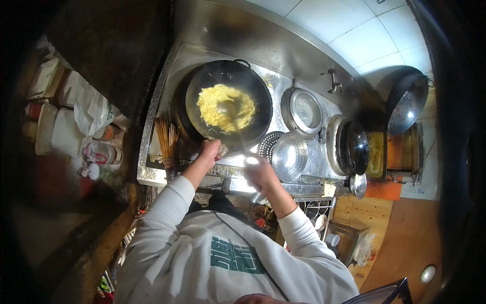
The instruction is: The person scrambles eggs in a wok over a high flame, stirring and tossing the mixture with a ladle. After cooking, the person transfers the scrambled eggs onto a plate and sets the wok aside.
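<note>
A large black wok sits on the steel stove. Inside it lies a ring of yellow food in soft shreds, perhaps scrambled egg. My left hand grips a folded cloth against the wok's near rim. In my right hand, blurred by motion, is the handle of a ladle. Its round head rests among the food, and the handle's end shows below my fist. The blur hides my fingers' exact hold.
Left of the wok stands a bamboo brush. To its right are perforated skimmers, a round metal pot and a dark pan. A tap juts from the back wall. Another wok stands tilted at far right. Bottles sit at left.
</note>
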### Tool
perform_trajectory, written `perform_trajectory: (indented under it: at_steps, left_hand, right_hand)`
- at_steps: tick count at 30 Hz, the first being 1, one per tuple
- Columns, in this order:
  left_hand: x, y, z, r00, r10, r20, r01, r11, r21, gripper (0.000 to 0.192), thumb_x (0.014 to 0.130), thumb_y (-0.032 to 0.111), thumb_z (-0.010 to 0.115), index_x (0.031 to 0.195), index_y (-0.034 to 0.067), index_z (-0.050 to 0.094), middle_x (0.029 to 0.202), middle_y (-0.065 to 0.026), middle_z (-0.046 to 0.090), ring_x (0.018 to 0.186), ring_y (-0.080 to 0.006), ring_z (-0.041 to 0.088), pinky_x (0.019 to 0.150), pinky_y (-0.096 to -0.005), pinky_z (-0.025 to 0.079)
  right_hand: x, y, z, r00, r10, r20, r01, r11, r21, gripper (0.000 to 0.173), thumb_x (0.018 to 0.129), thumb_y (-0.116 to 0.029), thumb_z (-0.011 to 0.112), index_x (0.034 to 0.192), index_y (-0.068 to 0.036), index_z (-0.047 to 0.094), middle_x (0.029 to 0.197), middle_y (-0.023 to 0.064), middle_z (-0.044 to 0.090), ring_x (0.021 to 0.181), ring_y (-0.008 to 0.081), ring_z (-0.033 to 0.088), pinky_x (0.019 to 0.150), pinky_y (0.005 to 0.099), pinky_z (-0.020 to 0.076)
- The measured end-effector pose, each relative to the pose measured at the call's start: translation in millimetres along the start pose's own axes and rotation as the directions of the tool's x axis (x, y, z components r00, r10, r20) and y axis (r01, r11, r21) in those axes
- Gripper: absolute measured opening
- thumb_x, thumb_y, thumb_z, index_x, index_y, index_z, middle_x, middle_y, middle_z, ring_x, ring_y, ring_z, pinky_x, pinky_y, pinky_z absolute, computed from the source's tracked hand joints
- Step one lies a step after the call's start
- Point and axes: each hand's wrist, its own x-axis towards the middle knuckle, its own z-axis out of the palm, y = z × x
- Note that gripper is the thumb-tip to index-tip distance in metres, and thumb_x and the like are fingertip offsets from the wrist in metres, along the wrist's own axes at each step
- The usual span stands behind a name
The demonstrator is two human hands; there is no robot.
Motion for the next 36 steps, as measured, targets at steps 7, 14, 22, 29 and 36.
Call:
perform_trajectory:
  at_steps: [7, 14, 22, 29, 36]
  left_hand:
    - [6, -13, -3, 0.997, -0.024, -0.074, 0.024, 1.0, 0.007, 0.01, 0.091, 0.012, 0.061, 0.081, 0.009, 0.059, 0.068, -0.0053, 0.059, 0.052, -0.0163, 0.055, 0.042, -0.0327, 0.036]
    - [-15, 5, 5, 0.995, -0.028, -0.094, 0.036, 0.996, 0.084, 0.002, 0.093, 0.011, 0.06, 0.092, 0.012, 0.061, 0.08, -0.0075, 0.066, 0.052, -0.0181, 0.057, 0.041, -0.0341, 0.038]
    - [-75, 24, 20, 0.975, -0.187, -0.121, 0.175, 0.98, -0.099, 0.003, 0.094, 0.011, 0.055, 0.095, 0.01, 0.057, 0.085, -0.0075, 0.065, 0.054, -0.0148, 0.052, 0.038, -0.0273, 0.031]
    - [-133, -24, 9, 0.971, -0.149, -0.186, 0.165, 0.984, 0.072, 0.021, 0.09, 0.002, 0.055, 0.105, 0.017, 0.059, 0.082, -0.0051, 0.064, 0.052, -0.0143, 0.054, 0.037, -0.0279, 0.031]
    - [-80, 11, 15, 0.985, -0.16, -0.07, 0.161, 0.987, 0.004, 0.005, 0.097, 0.016, 0.057, 0.094, 0.013, 0.056, 0.079, -0.0067, 0.062, 0.055, -0.0136, 0.053, 0.038, -0.0285, 0.033]
  right_hand:
    - [16, 9, -7, 0.991, -0.103, -0.081, 0.115, 0.98, 0.16, 0.039, 0.112, -0.014, 0.054, 0.15, -0.008, 0.052, 0.071, 0.0, 0.053, 0.049, 0.0126, 0.05, 0.041, 0.0309, 0.039]
    - [49, 35, -32, 0.944, -0.319, 0.082, 0.302, 0.937, 0.173, 0.054, 0.106, -0.004, 0.057, 0.158, 0.0, 0.043, 0.09, 0.0093, 0.068, 0.069, 0.0206, 0.066, 0.061, 0.0364, 0.0553]
    - [-39, 43, -97, 0.86, -0.492, 0.138, 0.444, 0.588, -0.676, 0.055, 0.103, -0.012, 0.059, 0.158, -0.009, 0.052, 0.103, 0.0228, 0.077, 0.089, 0.0308, 0.077, 0.078, 0.0472, 0.0583]
    - [-42, 99, -76, 0.732, -0.678, 0.065, 0.494, 0.463, -0.736, 0.067, 0.098, -0.005, 0.058, 0.163, -0.005, 0.041, 0.086, 0.0301, 0.069, 0.083, 0.0436, 0.073, 0.077, 0.0534, 0.0573]
    - [-35, 78, -76, 0.882, -0.458, 0.11, 0.395, 0.591, -0.703, 0.058, 0.101, -0.011, 0.057, 0.158, -0.014, 0.051, 0.097, 0.0298, 0.073, 0.087, 0.0447, 0.073, 0.083, 0.052, 0.0578]
